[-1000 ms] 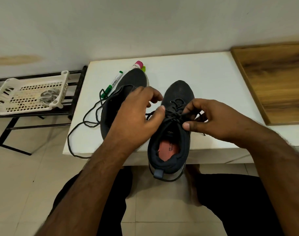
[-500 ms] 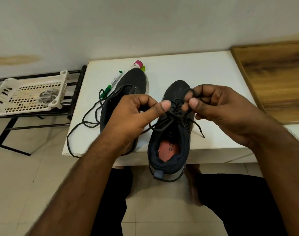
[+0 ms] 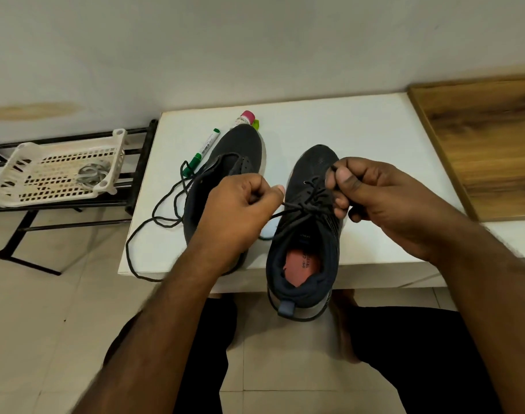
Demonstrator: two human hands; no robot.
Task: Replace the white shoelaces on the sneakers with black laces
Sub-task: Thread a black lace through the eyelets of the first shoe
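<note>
Two black sneakers stand on a white table (image 3: 359, 138), toes pointing away. The right sneaker (image 3: 306, 240) has a black lace (image 3: 303, 204) threaded through its eyelets, and its heel hangs over the front edge. My left hand (image 3: 240, 210) pinches one end of that lace, pulled to the left. My right hand (image 3: 383, 198) pinches the other end above the shoe's right side. The left sneaker (image 3: 237, 147) is partly hidden behind my left hand. A loose black lace (image 3: 153, 213) trails from it over the table's left edge.
A green marker (image 3: 203, 152) and a pink-capped bottle (image 3: 244, 118) lie beside the left sneaker's toe. A white plastic basket (image 3: 22, 177) holding a pale bundle sits on a black metal rack at left. A wooden panel (image 3: 482, 138) adjoins the table at right. The floor is tiled.
Both hands have moved apart over the right sneaker, left going left and right going right, drawing the black lace taut across the eyelets.
</note>
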